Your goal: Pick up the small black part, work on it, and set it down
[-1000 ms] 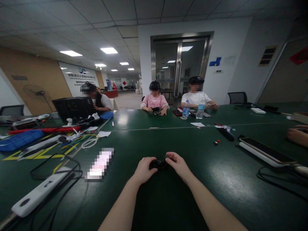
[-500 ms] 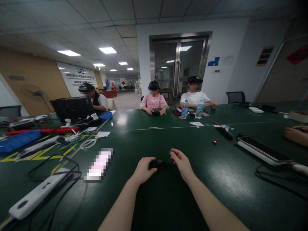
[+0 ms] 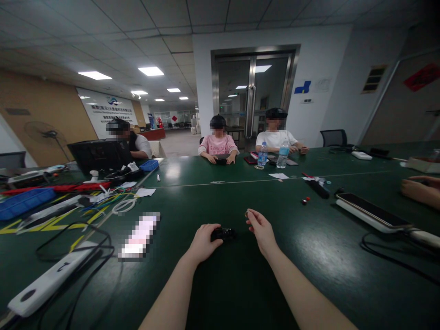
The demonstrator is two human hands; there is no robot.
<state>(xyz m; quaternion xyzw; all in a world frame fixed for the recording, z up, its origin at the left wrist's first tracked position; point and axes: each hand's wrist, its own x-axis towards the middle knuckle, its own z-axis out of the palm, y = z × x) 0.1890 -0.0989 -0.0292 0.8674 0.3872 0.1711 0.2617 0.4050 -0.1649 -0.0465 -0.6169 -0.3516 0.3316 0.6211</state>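
Black object (image 3: 228, 234) steadied, small piece (image 3: 246, 214) pinched

Left hand (image 3: 205, 240) grasps the black object's left end on the green tabletop (image 3: 213, 201), apparently to steady it. Right hand (image 3: 261, 231), just beside, pinches the small piece, too tiny to identify, seemingly for fine control. Beyond, two water bottles (image 3: 282, 156) stand upright.

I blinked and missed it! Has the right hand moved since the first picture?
Yes, the right hand moved rightward, away from the black object and toward the dark-screened phone.
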